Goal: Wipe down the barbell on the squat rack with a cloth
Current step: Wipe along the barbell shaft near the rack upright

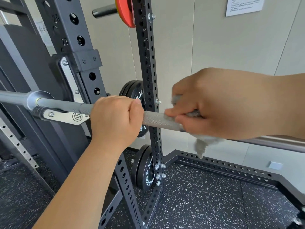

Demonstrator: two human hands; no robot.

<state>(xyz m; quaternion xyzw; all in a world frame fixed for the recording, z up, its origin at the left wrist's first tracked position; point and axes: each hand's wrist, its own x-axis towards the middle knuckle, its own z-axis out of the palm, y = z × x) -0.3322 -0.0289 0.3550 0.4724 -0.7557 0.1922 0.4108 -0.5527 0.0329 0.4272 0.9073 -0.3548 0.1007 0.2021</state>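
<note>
The grey steel barbell [154, 120] lies across the frame on the rack's J-hook [66, 116] at the left. My left hand [115, 119] grips the knurled shaft just right of the hook, fingers curled over the top. To its right my right hand [212, 104] wraps a grey cloth [202, 144] round the bar; a tail of the cloth hangs down below the bar. A short bare stretch of knurling shows between the two hands. The hand looks motion-blurred.
Black perforated rack uprights [149, 66] stand behind the bar, with black weight plates [145, 169] stored low and a red plate [125, 12] up high. A perforated base beam [222, 166] runs along the speckled rubber floor. A beige wall lies behind.
</note>
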